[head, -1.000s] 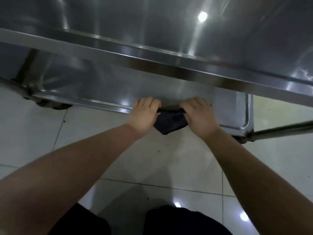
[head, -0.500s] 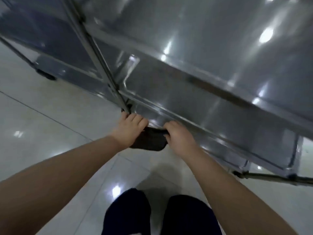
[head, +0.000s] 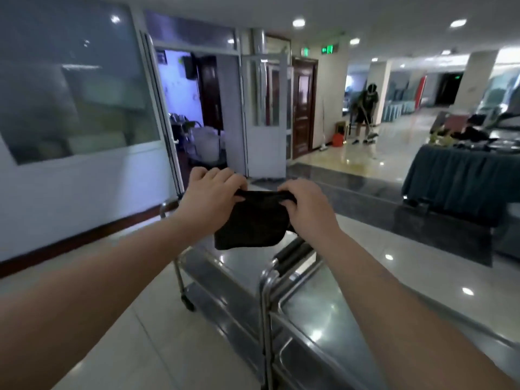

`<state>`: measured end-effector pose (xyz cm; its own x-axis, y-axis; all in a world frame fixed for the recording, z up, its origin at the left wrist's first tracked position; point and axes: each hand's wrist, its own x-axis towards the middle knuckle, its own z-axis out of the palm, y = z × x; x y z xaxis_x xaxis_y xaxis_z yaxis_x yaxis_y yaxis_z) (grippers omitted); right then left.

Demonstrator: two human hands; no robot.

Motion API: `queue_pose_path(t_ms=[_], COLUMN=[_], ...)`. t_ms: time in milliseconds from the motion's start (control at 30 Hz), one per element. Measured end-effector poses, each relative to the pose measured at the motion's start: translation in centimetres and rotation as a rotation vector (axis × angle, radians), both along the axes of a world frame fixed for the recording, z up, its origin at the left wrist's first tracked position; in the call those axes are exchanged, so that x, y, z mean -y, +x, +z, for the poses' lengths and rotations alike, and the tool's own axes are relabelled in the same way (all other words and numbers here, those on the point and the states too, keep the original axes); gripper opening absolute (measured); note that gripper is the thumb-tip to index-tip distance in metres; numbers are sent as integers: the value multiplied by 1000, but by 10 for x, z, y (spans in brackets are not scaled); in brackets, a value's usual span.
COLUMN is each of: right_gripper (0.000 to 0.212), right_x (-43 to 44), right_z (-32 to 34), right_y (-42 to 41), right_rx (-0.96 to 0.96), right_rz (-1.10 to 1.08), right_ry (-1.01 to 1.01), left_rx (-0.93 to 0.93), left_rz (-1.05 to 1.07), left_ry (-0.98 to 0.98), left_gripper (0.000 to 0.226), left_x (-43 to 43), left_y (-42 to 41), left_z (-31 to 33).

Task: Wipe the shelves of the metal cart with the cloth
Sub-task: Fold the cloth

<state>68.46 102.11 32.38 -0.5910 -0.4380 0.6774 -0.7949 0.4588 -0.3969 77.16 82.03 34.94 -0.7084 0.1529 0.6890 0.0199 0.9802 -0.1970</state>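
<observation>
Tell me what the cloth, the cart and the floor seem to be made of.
The cloth: soft fabric, black and matte; it sags and bunches between the left hand and right hand that grip it. The metal cart: probably stainless steel, polished; its shelf mirrors the ceiling lights. The floor: pale glossy tiles, perhaps ceramic or stone; joint lines and light glints show.

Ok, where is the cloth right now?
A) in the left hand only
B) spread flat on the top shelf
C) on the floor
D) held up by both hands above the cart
D: the left hand and right hand each grip the dark cloth at its top edge; it hangs between them over the metal cart.
</observation>
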Motion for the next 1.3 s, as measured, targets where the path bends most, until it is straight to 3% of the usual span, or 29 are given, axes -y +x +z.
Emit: queue_pose_path(t_ms=[167, 400, 633, 867, 1067, 1300], right_gripper=[12, 13, 9, 13, 14, 15], right_x=[76, 216, 358, 472, 544, 629], right_z=[88, 137, 136, 106, 89, 74], right_y=[4, 22, -8, -85, -196, -346], right_rx=[-122, -276, -643, -623, -675, -531], right_rz=[22, -7, -155, -233, -204, -122], right_ry=[-43, -27, 367, 494, 410, 316], left_rx=[-196, -321, -263, -246, -306, -226], left_rz=[106, 168, 296, 392, 369, 332], left_ry=[-18, -109, -286, -283, -373, -362], left_gripper=[13, 17, 13, 22, 25, 25], left_x=[58, 195, 339, 460, 537, 626], left_y=[23, 48, 15, -69, -172, -321], left_z=[84, 112, 92, 57, 57, 51])
